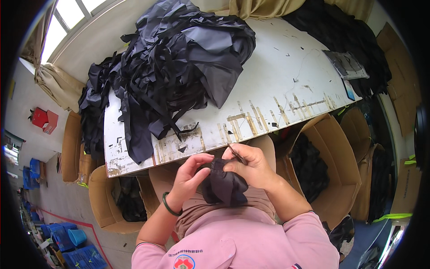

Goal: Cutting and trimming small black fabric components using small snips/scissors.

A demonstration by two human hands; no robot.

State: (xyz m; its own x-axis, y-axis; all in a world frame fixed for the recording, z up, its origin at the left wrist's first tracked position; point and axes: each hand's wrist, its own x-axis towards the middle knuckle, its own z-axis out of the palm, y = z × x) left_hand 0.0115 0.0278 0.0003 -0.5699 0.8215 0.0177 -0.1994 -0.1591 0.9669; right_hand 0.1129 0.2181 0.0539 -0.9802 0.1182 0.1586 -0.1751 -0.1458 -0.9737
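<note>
A small gathered piece of black fabric (pixel 226 186) hangs in front of my body, over my lap. My left hand (pixel 190 175) is at its left edge, with thumb and index finger curled against the cloth. My right hand (pixel 251 167) presses its thumb on the top right of the fabric. Between the fingers of that hand is a slim dark metal tool, which looks like thread snips (pixel 236 154), its tip pointing up and left. Part of the snips is hidden by the fingers. A dark green bangle (pixel 170 205) circles my left wrist.
Ahead stands a white table (pixel 264 58) with worn tape marks along its near edge. Black fabric pieces (pixel 174 58) are heaped on its left, with more black fabric (pixel 345 36) at far right. Open cardboard boxes (pixel 333 166) flank me, and blue baskets (pixel 85 258) lie at lower left.
</note>
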